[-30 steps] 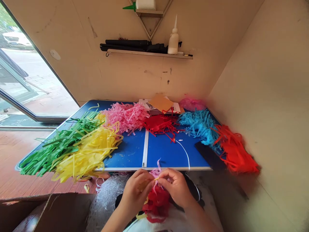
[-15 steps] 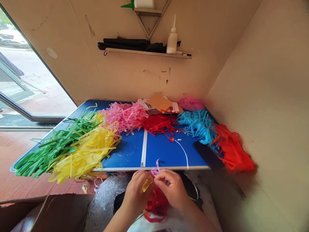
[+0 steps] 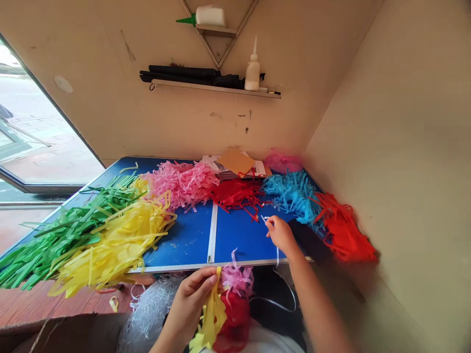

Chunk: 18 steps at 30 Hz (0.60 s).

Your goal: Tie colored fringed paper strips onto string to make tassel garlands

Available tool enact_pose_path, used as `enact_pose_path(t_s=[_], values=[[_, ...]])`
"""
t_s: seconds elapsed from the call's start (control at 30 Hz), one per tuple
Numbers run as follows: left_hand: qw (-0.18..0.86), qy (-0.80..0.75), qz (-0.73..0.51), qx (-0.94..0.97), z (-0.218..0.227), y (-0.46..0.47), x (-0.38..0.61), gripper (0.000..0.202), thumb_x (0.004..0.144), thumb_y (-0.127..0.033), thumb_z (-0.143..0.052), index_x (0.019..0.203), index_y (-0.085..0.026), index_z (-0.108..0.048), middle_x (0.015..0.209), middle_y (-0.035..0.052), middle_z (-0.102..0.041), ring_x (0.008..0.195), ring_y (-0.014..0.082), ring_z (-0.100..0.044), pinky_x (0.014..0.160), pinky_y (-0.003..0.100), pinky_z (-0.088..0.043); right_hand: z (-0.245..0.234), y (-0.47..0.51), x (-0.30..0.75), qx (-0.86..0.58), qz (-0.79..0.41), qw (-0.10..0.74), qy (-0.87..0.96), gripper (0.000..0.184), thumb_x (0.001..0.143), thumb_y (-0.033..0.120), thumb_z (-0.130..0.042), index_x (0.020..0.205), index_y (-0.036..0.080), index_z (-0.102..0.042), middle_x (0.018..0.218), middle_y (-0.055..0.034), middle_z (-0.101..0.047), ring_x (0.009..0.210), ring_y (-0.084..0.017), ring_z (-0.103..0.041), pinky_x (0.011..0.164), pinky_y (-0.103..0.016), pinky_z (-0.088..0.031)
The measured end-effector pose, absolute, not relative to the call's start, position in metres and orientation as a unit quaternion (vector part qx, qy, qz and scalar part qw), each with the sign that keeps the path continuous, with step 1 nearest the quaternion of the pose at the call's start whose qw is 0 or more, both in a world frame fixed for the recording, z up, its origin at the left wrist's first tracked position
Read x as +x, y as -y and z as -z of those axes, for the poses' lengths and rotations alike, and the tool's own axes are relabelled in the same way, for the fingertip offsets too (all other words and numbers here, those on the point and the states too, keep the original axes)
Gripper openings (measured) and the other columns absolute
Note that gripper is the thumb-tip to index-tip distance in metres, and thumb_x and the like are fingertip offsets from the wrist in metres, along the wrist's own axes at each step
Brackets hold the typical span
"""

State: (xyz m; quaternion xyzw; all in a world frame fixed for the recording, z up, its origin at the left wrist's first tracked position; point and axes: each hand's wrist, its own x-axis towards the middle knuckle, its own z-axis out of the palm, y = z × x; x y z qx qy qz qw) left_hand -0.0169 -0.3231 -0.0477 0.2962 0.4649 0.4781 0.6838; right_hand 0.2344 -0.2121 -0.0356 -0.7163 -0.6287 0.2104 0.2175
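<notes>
We log the left hand (image 3: 191, 305) nearest us, in a narrow grip, thumb and fingers pinched on a bunch of yellow paper strips (image 3: 210, 314) that hang down from it. Touching those strips is a bundle of red paper strips (image 3: 233, 321), with pink paper strips (image 3: 237, 279) at its top. To the left lie a heap of fine white shreds (image 3: 149, 314) and the edge of a cardboard box (image 3: 62, 336).

We see the right hand (image 3: 281, 234) out over the blue tabletop (image 3: 243, 240), also in a narrow grip, pinching a thin white cord (image 3: 276, 257). The cord drops past the tabletop's near edge and loops below it.

Across the tabletop we record long piles of paper strips: green strips (image 3: 62, 235), yellow strips (image 3: 117, 240), pink strips (image 3: 180, 184), dark red strips (image 3: 235, 193), blue strips (image 3: 290, 196) and orange-red strips (image 3: 342, 230), the last spilling over the right end. Farther back sit a stack of papers (image 3: 235, 166) and a magenta clump (image 3: 282, 163). On the wall above, a shelf (image 3: 217, 88) carries a white glue bottle (image 3: 252, 68).
</notes>
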Motion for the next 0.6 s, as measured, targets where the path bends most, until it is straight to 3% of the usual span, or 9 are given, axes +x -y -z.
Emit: enact_pose_path(t_s=[0.07,0.2,0.3,0.6], values=[[0.722,-0.450,-0.481,0.212,0.044,0.322,-0.013,0.036,0.056,-0.035,-0.088,0.083,-0.017,-0.072,0.071,0.0021,-0.073,0.063,0.0148,-0.068,0.061,0.023,-0.054,0.033,0.244,0.209,-0.661,-0.294,0.258,0.640,0.018,0.094,0.021,-0.043,0.089,0.017,-0.059,0.076,-0.0029,-0.068,0.062,-0.013,-0.066,0.060,-0.022,-0.049],[0.733,-0.435,-0.505,0.140,0.037,0.320,-0.010,0.038,0.050,-0.027,-0.091,0.078,-0.015,-0.069,0.065,0.0017,-0.071,0.054,0.0133,-0.066,0.056,0.023,-0.053,0.026,0.298,0.165,-0.508,-0.501,0.354,0.605,0.012,0.084,0.027,-0.054,0.078,0.018,-0.057,0.059,0.0036,-0.059,0.044,-0.009,-0.053,0.046,-0.019,-0.041],[0.727,-0.436,-0.511,0.143,0.034,0.321,-0.009,0.037,0.050,-0.027,-0.091,0.077,-0.014,-0.070,0.065,0.0023,-0.071,0.054,0.0123,-0.065,0.054,0.021,-0.052,0.023,0.310,0.152,-0.497,-0.519,0.348,0.602,0.010,0.079,0.024,-0.056,0.072,0.017,-0.058,0.056,0.0037,-0.056,0.043,-0.008,-0.047,0.045,-0.019,-0.038],[0.705,-0.449,-0.506,0.213,0.040,0.325,-0.011,0.035,0.053,-0.031,-0.091,0.078,-0.015,-0.073,0.072,0.0036,-0.073,0.061,0.0132,-0.066,0.059,0.021,-0.052,0.021,0.305,0.150,-0.501,-0.517,0.335,0.608,0.011,0.078,0.026,-0.058,0.072,0.017,-0.060,0.057,0.0028,-0.056,0.046,-0.009,-0.049,0.046,-0.021,-0.038]])
